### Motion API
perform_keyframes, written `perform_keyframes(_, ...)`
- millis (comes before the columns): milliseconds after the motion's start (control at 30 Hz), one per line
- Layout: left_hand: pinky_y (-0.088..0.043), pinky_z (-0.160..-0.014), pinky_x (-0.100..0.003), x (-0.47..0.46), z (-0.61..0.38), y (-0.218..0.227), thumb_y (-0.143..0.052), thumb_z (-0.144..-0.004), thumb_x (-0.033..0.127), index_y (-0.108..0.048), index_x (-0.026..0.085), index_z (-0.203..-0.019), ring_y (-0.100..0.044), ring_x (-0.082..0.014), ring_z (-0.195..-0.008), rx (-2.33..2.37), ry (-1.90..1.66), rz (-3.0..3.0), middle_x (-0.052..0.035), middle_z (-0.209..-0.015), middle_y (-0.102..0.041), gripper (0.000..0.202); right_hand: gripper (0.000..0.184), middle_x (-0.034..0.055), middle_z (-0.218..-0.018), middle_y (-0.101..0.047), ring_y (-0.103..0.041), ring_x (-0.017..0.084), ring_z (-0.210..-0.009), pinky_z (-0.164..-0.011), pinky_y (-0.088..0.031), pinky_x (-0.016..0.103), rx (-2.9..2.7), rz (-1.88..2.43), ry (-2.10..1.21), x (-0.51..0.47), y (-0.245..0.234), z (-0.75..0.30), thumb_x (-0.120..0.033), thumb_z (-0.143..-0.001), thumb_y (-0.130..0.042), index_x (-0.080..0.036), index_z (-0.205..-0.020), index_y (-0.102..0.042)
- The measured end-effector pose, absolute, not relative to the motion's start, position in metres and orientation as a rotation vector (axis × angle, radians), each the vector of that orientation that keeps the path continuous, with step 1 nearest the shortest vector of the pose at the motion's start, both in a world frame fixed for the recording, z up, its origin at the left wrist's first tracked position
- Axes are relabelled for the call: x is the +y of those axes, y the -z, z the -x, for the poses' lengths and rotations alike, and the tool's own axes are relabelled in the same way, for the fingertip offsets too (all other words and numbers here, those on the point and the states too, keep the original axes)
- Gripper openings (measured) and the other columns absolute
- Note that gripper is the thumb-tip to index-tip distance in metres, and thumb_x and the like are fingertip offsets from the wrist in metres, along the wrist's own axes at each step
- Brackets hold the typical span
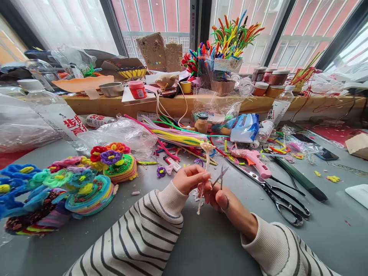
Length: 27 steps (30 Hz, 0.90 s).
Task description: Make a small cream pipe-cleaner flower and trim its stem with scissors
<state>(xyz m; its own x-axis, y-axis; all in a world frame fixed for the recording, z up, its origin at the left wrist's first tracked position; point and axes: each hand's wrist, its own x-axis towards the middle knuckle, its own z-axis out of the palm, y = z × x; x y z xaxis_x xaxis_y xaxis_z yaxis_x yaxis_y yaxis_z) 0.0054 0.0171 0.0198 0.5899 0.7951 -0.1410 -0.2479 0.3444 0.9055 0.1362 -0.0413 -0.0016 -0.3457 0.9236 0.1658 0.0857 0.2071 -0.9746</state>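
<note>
My left hand [192,178] is closed, thumb against fingers, on a cream pipe cleaner [207,159]. Its top is bent into a small bundled head, and its thin tail hangs below the fingers. Close on the right, my right hand [220,199] grips small scissors [220,177], with a finger loop around the thumb. Their blades point up and are spread apart, beside the stem and not visibly touching it. The right fingertips are partly hidden near the tail. White fuzzy scraps lie on the grey table [198,245] beneath both hands.
Pipe-cleaner flowers [83,180] crowd the left. Right of my hands lie large scissors [276,195], a pink glue gun [253,161] and a dark green bar [301,178]. Loose pipe cleaners [178,136], a lighter [172,163] and a jar [201,123] sit ahead, before a cluttered wooden ledge [115,103].
</note>
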Motion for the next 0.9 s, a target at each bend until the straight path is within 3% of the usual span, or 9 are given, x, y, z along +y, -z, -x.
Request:
perform_keyframes(200,-0.014,-0.028,-0.016,0.0159,-0.0043,-0.0231,-0.069,-0.051,0.039,-0.048,0.013,-0.051,-0.031,-0.0008,-0.024,0.627,-0.677,-1.085,0.0010,-0.040,-0.057,0.033,0.069,0.0030,-0.063,-0.051,-0.042,0.013,-0.059,-0.055,-0.032,0.024,-1.766,0.928,-1.306,-0.0421,-0.0034,-0.1361,-0.071,-0.070,-0.022,-0.014,-0.059,-0.057)
perform_keyframes(500,-0.016,-0.030,-0.018,0.0156,-0.0044,-0.0193,-0.067,-0.054,0.040,-0.050,0.013,-0.051,-0.033,-0.0010,-0.027,0.632,-0.616,-1.134,0.0007,-0.041,-0.057,0.033,0.069,0.0007,-0.056,-0.045,-0.039,0.010,-0.052,-0.049,-0.030,0.022,-1.780,0.960,-1.273,-0.0426,-0.0009,-0.1361,-0.072,-0.069,-0.022,-0.014,-0.054,-0.056)
perform_keyframes(900,-0.017,-0.032,-0.018,0.0150,-0.0050,-0.0188,-0.065,-0.056,0.041,-0.046,0.013,-0.049,-0.032,-0.0010,-0.029,0.628,-0.582,-1.168,0.0017,-0.040,-0.054,0.035,0.067,0.0012,-0.051,-0.045,-0.038,0.011,-0.051,-0.057,-0.035,0.025,-1.720,0.945,-1.211,-0.0416,0.0024,-0.1358,-0.068,-0.073,-0.021,-0.015,-0.051,-0.056)
